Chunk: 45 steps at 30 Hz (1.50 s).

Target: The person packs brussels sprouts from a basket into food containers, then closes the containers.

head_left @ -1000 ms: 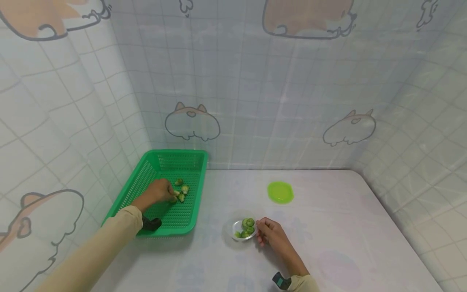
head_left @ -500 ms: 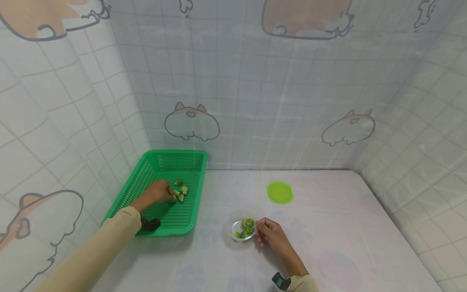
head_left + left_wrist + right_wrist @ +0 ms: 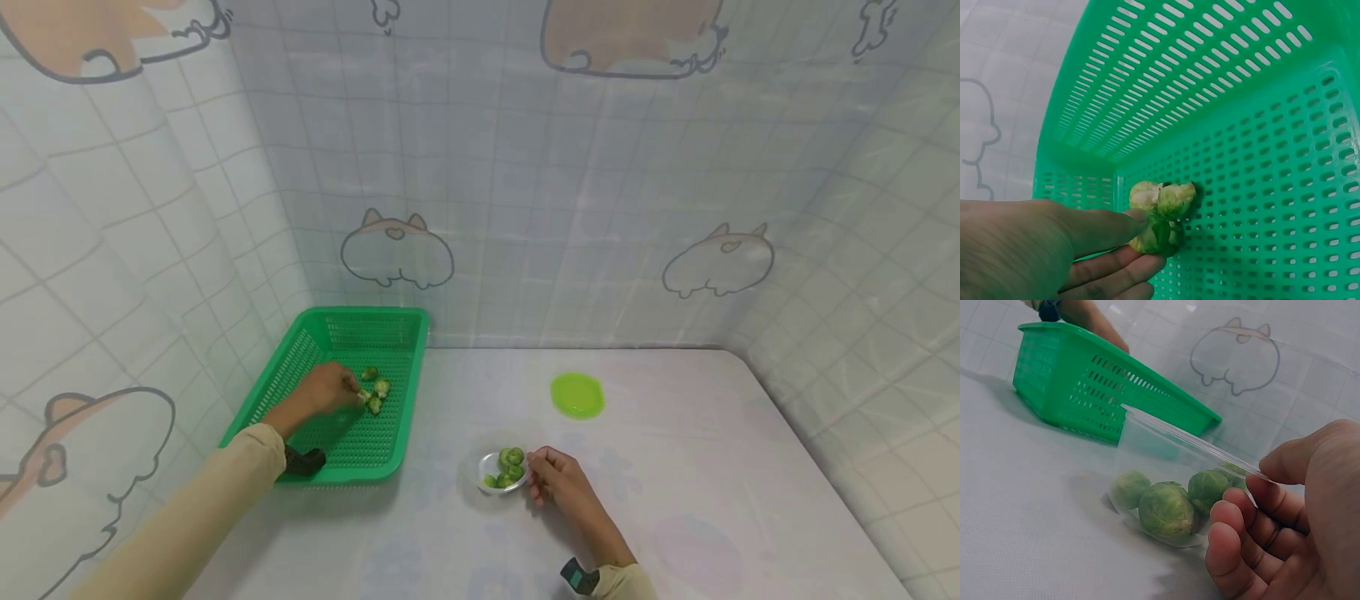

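Observation:
My left hand (image 3: 327,388) reaches down into a green slotted basket (image 3: 358,477) at the left of the table. Between thumb and fingers it pinches a Brussels sprout (image 3: 1152,236), as the left wrist view shows. Several more sprouts (image 3: 382,388) lie close beside it on the basket floor. At the table's middle, thumb and index finger of my right hand (image 3: 562,486) pinch the rim of a small clear plastic tub (image 3: 1147,440). Inside the tub sit several Brussels sprouts (image 3: 1167,509); its right end is partly covered by my fingers.
A bright green round lid (image 3: 577,395) lies flat on the white table (image 3: 675,467), behind the tub and to its right. White tiled-pattern sheeting (image 3: 510,208) with cartoon dogs closes off the back and both sides. The basket stands against the left sheet.
My left hand has lifted slightly among the sprouts in the basket, its fingers still together. My right hand and the tub have stayed put.

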Each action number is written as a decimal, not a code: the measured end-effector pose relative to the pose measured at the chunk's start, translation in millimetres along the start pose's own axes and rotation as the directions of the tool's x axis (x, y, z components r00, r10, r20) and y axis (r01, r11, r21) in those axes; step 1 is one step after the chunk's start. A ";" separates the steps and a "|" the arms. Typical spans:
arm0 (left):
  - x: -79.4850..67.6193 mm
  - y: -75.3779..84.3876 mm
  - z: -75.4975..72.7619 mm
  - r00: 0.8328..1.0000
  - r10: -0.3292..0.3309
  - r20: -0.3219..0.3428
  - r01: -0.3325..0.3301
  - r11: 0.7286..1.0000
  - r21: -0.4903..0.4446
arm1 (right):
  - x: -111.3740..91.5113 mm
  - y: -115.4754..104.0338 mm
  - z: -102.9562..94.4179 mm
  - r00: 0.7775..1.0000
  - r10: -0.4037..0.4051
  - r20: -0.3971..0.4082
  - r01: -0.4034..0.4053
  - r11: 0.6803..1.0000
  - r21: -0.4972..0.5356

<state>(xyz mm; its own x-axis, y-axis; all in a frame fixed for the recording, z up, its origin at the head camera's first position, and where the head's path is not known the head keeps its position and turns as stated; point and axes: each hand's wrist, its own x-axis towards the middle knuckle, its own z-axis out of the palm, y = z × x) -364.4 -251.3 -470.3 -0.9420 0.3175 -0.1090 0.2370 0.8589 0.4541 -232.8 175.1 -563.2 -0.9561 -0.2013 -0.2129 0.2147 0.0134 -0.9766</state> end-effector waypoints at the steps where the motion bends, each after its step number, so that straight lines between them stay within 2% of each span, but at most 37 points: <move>1: -0.2 0.6 -0.2 1.000 0.008 -0.003 -0.008 1.000 0.002 | -0.1 -0.2 -0.1 1.000 0.000 0.001 0.000 1.000 0.000; 9: -1.6 7.8 -4.2 0.999 0.046 -0.025 -0.046 0.999 0.002 | -0.8 -1.8 -0.8 1.000 0.008 -0.004 -0.008 1.000 -0.019; 16: -5.3 17.3 -10.8 0.998 0.048 -0.045 -0.050 0.998 -0.044 | -1.8 -4.0 -0.7 1.000 0.006 -0.011 -0.007 1.000 -0.025; 23: -7.0 27.1 -15.8 0.996 0.061 -0.061 -0.063 0.997 -0.042 | -1.4 -4.1 -1.0 1.000 0.007 -0.018 -0.007 0.999 -0.034; 34: -13.1 60.7 -10.7 0.991 0.106 -0.083 -0.114 0.989 -0.096 | -2.1 -2.8 -1.2 1.000 0.017 -0.008 -0.017 1.000 -0.016; 40: -16.6 82.4 -6.1 0.991 0.119 -0.061 -0.128 0.976 -0.174 | -2.8 -3.2 -0.1 1.000 0.019 -0.001 -0.019 1.000 0.002; 45: -17.0 94.3 -0.1 0.987 0.156 -0.049 -0.162 0.965 -0.208 | -3.4 -4.3 0.8 1.000 0.020 0.000 -0.020 1.000 0.006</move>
<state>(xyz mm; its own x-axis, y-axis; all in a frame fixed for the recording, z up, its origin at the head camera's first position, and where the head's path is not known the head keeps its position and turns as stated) -326.1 -175.7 -425.5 -0.9041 0.4273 0.0061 0.3321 0.6934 0.6394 -230.2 175.0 -558.3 -0.9515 -0.2014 -0.2327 0.2352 0.0118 -0.9719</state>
